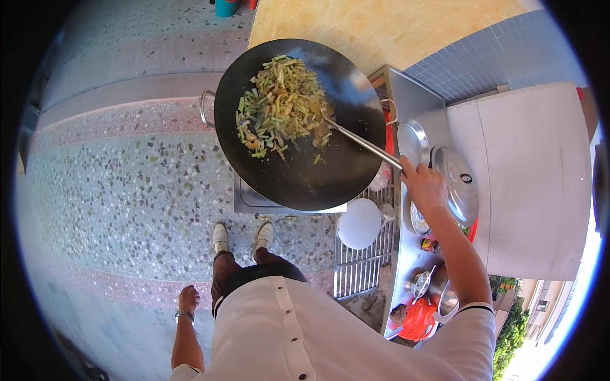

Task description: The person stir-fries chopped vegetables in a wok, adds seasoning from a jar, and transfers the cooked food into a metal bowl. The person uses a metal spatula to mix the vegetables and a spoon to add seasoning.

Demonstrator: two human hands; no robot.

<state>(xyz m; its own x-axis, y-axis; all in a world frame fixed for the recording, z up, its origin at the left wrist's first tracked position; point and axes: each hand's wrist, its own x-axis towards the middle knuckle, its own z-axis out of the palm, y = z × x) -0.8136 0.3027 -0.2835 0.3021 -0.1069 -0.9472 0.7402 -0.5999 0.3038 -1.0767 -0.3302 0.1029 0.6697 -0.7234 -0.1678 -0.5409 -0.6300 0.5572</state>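
Note:
My right hand (425,186) grips the end of a long metal handle. It belongs to a ladle or wok spatula (364,144), whose head lies among the food. A large dark wok (310,183) with two loop handles sits on a metal stove (257,200). Chopped green stalks mixed with brownish pieces (286,102) are heaped toward the wok's far left side, with some sauce beside them. Down at my side hangs my left hand (189,299), its fingers curled and nothing visible in it; a watch circles that wrist.
Right of the wok runs a metal counter (402,266) holding a metal pan (412,141), a large lid (457,185), a small can (431,245), metal bowls (448,300) and a red plastic bag (415,320). A white round lid or stool top (359,224) stands by a slatted rack (360,276).

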